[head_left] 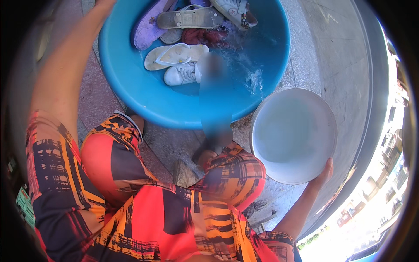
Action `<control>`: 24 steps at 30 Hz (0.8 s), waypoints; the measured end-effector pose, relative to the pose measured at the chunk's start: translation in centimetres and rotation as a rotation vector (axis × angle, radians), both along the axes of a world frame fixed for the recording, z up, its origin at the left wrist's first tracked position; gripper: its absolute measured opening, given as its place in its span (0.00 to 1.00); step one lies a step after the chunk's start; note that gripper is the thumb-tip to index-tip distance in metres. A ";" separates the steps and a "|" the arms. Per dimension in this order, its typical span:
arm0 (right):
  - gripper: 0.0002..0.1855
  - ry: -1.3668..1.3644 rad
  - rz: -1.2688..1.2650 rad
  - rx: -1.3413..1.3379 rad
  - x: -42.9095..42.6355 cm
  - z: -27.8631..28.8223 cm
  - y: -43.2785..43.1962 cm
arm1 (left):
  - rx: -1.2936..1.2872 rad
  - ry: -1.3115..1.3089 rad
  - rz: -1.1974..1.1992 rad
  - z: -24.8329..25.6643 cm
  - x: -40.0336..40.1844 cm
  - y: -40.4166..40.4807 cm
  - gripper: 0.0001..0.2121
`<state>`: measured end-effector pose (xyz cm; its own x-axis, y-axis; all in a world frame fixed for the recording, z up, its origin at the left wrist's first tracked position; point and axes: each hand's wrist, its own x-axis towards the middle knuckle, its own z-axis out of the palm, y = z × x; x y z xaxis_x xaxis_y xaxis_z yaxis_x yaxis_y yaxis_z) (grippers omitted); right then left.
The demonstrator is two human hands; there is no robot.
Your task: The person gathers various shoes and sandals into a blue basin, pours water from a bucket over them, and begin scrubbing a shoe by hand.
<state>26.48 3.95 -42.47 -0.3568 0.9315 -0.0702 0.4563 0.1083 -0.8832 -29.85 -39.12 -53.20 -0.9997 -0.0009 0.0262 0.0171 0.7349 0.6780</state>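
Note:
My right hand point(324, 172) grips the near lower side of a round white bucket point(332, 127), its open mouth facing up towards me. A pale blurred patch covers most of the bucket's inside. My left forearm point(70, 72) stretches to the top edge past the tub's left side, and the left hand itself is out of view. Before me stands a big blue plastic tub point(157, 114) with water splashing in its right half. In it lie a white flip-flop point(167, 56), a white lace-up shoe point(181, 75), an upturned grey-soled flip-flop point(190, 18), a purple slipper point(149, 29) and a white sneaker point(229, 11).
Dark red cloth point(204, 36) lies wet among the footwear. A blurred patch hides part of the tub's front. Between my feet is a rough stone block point(184, 173). A grey ledge point(347, 72) curves along the right, with bright buildings beyond. A green crate point(25, 206) is at far left.

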 end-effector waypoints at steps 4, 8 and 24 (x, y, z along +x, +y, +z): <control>0.24 0.109 -0.136 -0.106 3.2 -0.8 0.7 | 0.089 -0.042 0.023 -1.2 -0.2 -0.7 0.24; 0.26 0.197 -0.288 -0.136 5.3 -1.6 0.4 | 0.031 -0.035 0.048 -1.9 -0.9 -1.2 0.25; 0.21 -0.094 0.036 0.016 -3.1 0.5 1.9 | -0.040 -0.041 0.099 -4.7 -2.2 -3.0 0.27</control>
